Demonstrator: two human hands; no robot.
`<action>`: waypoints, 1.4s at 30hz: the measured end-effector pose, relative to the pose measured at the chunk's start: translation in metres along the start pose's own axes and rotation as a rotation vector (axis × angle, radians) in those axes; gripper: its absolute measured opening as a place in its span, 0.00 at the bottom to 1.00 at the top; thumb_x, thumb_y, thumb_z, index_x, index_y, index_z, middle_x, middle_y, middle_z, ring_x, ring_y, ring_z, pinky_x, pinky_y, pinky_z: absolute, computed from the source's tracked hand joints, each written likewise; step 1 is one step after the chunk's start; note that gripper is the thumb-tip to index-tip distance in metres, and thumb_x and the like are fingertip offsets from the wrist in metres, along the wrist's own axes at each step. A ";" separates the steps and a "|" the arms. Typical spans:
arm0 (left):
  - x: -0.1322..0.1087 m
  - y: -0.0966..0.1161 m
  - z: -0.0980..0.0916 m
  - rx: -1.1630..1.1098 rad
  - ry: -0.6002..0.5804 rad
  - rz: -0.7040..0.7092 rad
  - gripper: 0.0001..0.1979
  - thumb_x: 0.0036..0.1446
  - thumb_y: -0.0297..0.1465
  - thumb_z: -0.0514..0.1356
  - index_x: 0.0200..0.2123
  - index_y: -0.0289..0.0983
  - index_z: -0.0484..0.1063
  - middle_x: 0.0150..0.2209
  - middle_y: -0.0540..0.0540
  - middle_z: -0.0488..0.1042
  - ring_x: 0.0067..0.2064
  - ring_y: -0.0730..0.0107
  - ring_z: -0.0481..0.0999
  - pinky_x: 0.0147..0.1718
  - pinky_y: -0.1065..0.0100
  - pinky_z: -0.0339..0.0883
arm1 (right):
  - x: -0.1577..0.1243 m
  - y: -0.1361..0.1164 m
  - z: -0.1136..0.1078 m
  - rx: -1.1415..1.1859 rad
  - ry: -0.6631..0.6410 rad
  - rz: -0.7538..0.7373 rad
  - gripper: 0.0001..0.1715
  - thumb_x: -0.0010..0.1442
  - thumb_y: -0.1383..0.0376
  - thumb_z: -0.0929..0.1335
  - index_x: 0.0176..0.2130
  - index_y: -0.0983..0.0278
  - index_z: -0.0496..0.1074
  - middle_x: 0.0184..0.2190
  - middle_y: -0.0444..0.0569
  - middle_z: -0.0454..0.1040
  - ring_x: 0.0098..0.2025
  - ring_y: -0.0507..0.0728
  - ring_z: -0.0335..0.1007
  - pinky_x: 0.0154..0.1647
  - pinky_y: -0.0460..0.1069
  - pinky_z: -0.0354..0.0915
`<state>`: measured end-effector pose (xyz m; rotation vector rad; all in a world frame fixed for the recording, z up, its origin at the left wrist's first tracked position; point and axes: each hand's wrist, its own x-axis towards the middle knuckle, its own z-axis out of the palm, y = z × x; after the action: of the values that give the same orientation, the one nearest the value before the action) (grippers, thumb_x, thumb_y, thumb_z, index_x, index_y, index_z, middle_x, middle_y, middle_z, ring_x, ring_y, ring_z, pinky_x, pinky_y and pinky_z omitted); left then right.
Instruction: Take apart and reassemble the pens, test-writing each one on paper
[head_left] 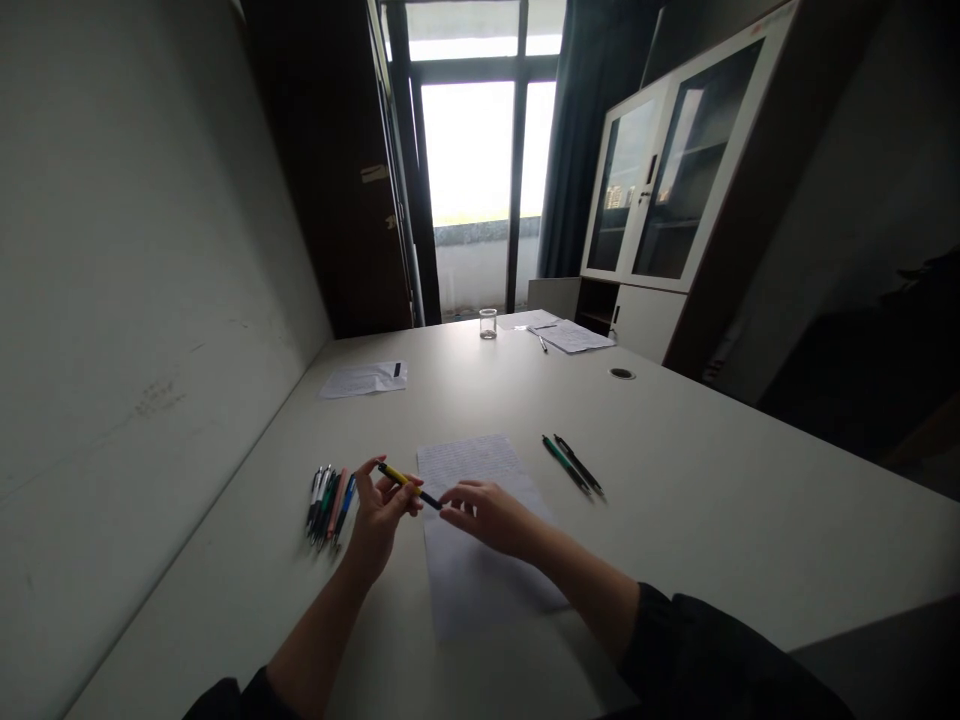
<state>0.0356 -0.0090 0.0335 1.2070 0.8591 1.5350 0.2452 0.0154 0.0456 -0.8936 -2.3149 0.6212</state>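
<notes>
My left hand (379, 515) holds a yellow and black pen (405, 483) between its fingers, just above the table. My right hand (487, 515) hovers over a written sheet of paper (480, 530), and its fingertips meet the dark tip end of that pen. A row of several pens (328, 505) lies on the table just left of my left hand. Two dark pens (574, 465) lie side by side to the right of the sheet.
The white table (675, 480) runs along a wall on the left. Farther back lie a folded paper (365, 379), a small glass (487, 323), more sheets with a pen (566, 335) and a cable hole (622, 373). A glass-door cabinet (667, 180) stands at the back right.
</notes>
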 end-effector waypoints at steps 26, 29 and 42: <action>0.009 -0.010 -0.017 0.795 -0.224 0.222 0.08 0.60 0.36 0.61 0.36 0.38 0.78 0.34 0.46 0.71 0.33 0.70 0.73 0.31 0.72 0.67 | -0.003 0.025 -0.007 -0.003 -0.039 0.095 0.16 0.68 0.65 0.61 0.31 0.64 0.71 0.26 0.44 0.70 0.29 0.51 0.63 0.32 0.45 0.56; 0.006 -0.012 -0.014 0.984 -0.299 0.273 0.07 0.60 0.34 0.61 0.40 0.41 0.78 0.35 0.47 0.74 0.32 0.71 0.73 0.32 0.71 0.66 | -0.003 0.026 -0.005 -0.008 -0.063 0.095 0.18 0.68 0.64 0.61 0.30 0.65 0.71 0.26 0.44 0.70 0.29 0.51 0.63 0.32 0.45 0.56; 0.002 -0.016 0.004 1.184 -0.399 0.391 0.11 0.64 0.31 0.57 0.48 0.44 0.74 0.37 0.44 0.77 0.40 0.63 0.75 0.39 0.66 0.67 | -0.005 0.034 -0.002 -0.103 -0.071 0.031 0.16 0.69 0.66 0.60 0.33 0.64 0.72 0.30 0.46 0.73 0.31 0.52 0.65 0.34 0.46 0.56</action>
<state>0.0439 -0.0031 0.0208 2.5407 1.3513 0.9124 0.2648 0.0346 0.0247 -0.9711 -2.4191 0.5586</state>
